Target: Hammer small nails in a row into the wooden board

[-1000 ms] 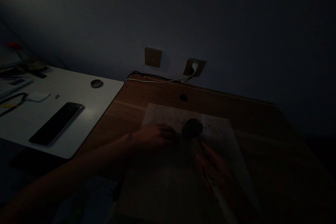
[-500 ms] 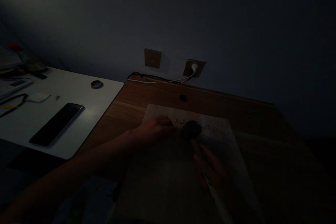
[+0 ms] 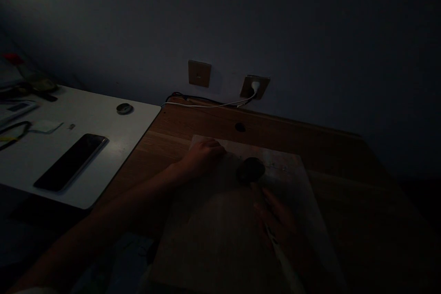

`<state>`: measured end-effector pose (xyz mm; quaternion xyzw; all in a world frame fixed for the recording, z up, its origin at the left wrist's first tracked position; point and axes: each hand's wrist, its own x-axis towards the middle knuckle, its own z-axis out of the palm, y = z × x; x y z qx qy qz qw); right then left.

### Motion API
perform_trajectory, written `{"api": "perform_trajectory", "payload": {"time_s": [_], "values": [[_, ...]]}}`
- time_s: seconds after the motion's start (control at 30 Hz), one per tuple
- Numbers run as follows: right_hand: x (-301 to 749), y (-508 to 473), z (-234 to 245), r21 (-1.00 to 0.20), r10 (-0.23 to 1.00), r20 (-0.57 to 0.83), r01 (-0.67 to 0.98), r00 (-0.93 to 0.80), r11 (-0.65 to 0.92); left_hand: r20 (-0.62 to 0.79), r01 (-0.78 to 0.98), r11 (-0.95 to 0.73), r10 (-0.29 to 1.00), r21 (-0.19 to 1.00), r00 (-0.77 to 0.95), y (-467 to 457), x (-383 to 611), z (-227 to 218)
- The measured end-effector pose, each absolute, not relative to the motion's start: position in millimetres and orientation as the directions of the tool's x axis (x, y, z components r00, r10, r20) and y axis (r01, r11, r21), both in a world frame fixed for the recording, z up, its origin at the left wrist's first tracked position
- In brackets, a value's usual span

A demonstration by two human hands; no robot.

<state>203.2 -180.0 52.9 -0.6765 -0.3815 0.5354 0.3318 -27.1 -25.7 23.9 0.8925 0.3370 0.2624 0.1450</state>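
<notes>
The scene is very dark. My left hand (image 3: 205, 156) rests on the upper left part of a pale board (image 3: 213, 229), its fingers curled and close together; what is under them is hidden. In my right hand (image 3: 279, 220) is a tool with a dark round head (image 3: 251, 171) and a long handle, partly pale. Its head is over the upper middle of the board, a little to the right of my left fingers; whether it touches the board I cannot tell. Tiny shiny bits (image 3: 272, 164) lie on the board just beyond the head.
Beneath the board is a brown wooden table (image 3: 165, 142) with a round hole (image 3: 240, 127). On the white table (image 3: 103, 115) at left lie a phone (image 3: 70, 163), a small round tin (image 3: 124, 109) and cords. A white cable (image 3: 206, 106) runs to a wall socket (image 3: 255, 87).
My left hand has shifted slightly up and left on the board. The tool in my right hand has barely moved. More shiny bits show to the right of its head.
</notes>
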Motion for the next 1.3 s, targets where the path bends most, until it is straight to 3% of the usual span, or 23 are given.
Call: {"api": "perform_trajectory", "payload": {"time_s": [0.17, 0.37, 0.8, 1.3], "values": [[209.3, -181.8, 44.6, -0.868, 0.887, -0.444, 0.183, 0.127, -0.461, 0.346, 0.543, -0.715, 0.693, 0.440, 0.632, -29.3, -25.8, 24.2], [207.6, -181.0, 45.6, -0.858, 0.876, -0.462, 0.179, 0.137, -0.481, 0.340, 0.514, -0.657, 0.740, 0.552, 0.581, -26.6, -25.1, 18.2], [182.8, -132.8, 83.4, -0.907, 0.918, -0.379, 0.243, -0.115, -0.344, 0.313, 0.497, -0.518, 0.842, 0.695, 0.440, -21.5, -20.7, 10.1], [176.1, -125.7, 83.9, -0.900, 0.912, -0.400, 0.227, -0.091, -0.372, 0.295, 0.419, -0.484, 0.849, 0.768, 0.439, -23.1, -18.8, 14.5]]}}
